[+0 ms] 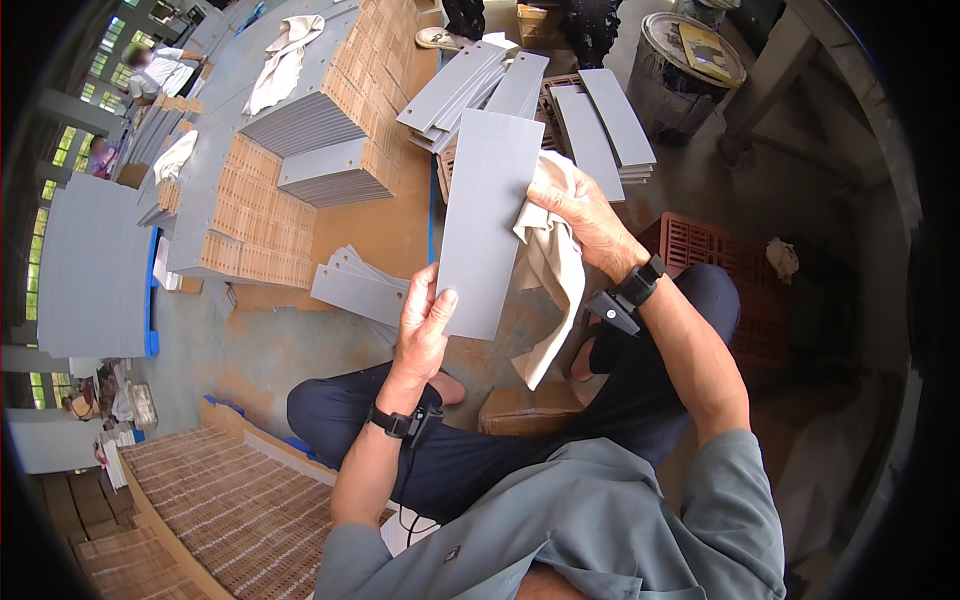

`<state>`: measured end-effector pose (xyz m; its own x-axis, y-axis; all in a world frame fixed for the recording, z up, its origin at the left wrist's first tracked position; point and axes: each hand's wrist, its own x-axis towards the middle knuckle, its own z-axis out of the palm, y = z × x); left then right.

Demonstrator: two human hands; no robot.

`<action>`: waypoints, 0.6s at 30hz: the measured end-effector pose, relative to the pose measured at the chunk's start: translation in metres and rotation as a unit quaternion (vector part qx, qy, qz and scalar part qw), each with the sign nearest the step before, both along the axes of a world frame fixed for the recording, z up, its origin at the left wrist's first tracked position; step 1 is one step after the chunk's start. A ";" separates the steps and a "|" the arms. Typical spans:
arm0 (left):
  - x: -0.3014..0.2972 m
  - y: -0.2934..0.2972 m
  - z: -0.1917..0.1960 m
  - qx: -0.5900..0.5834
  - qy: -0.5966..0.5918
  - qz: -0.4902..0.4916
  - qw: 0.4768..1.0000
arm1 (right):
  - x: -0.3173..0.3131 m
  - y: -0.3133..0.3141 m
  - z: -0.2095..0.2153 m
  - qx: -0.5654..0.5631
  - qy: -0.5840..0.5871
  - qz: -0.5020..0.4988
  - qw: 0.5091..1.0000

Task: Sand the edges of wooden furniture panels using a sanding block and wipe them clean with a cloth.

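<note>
A flat grey rectangular panel (488,220) is held up in front of me, tilted slightly. My left hand (424,325) grips its lower left corner, thumb on the face that I see. At the panel's right edge, my right hand (588,215) clasps a cream cloth (550,280), whose loose end hangs down toward my knees. The right thumb lies beside the panel's edge; the fingers behind are hidden by the cloth and hand. Beyond the panel, more grey panels (455,92) lie loosely piled, and a second pile (608,125) sits to their right.
Tall stacks of grey panels (330,110) with brown edges stand at the left, cloths (285,62) on top. Several panels (360,290) are fanned on the floor. A stained bucket (685,75) stands far right, near a reddish crate (705,250). Other people (160,72) are farther back.
</note>
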<state>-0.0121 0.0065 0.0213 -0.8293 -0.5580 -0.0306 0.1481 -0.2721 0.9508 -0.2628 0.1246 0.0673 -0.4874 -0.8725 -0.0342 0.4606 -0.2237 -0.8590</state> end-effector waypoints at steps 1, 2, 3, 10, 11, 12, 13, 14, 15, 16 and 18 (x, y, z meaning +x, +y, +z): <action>0.000 -0.001 0.000 0.002 0.007 -0.002 1.000 | 0.001 -0.001 0.000 0.000 0.000 0.000 1.000; 0.000 -0.002 -0.001 0.005 0.014 -0.003 1.000 | 0.003 -0.001 0.000 -0.003 -0.001 0.014 1.000; 0.001 -0.003 -0.002 0.005 0.014 -0.004 1.000 | 0.003 -0.001 0.000 -0.007 -0.003 0.029 1.000; 0.007 -0.005 -0.008 -0.004 0.005 -0.009 1.000 | 0.006 -0.005 -0.002 0.027 0.014 0.037 0.999; 0.009 -0.005 -0.009 -0.004 0.003 -0.009 1.000 | 0.007 -0.006 -0.003 0.026 0.013 0.040 0.999; 0.009 -0.007 -0.010 -0.005 0.001 -0.006 1.000 | 0.008 -0.008 -0.004 0.020 0.014 0.030 0.999; 0.010 -0.007 -0.011 -0.017 -0.012 -0.020 1.000 | 0.010 -0.008 -0.006 0.015 0.014 0.021 1.000; 0.011 -0.006 -0.011 -0.030 -0.025 -0.034 0.999 | 0.009 -0.009 -0.007 0.015 0.008 0.026 0.999; 0.012 -0.004 -0.009 -0.029 -0.029 -0.030 0.999 | 0.008 -0.009 -0.009 0.016 0.003 0.033 0.999; 0.011 -0.004 -0.004 0.039 -0.016 -0.058 0.997 | 0.011 -0.010 -0.007 0.025 0.011 0.040 0.999; 0.009 -0.004 -0.003 0.103 -0.003 -0.077 0.992 | 0.016 -0.013 -0.010 0.029 0.026 0.057 0.998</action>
<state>-0.0029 0.0027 0.0187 -0.9033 -0.4067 -0.1363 0.0838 -0.4791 0.8738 -0.2467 0.1114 0.0570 -0.3868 -0.9201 -0.0626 0.4343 -0.1219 -0.8925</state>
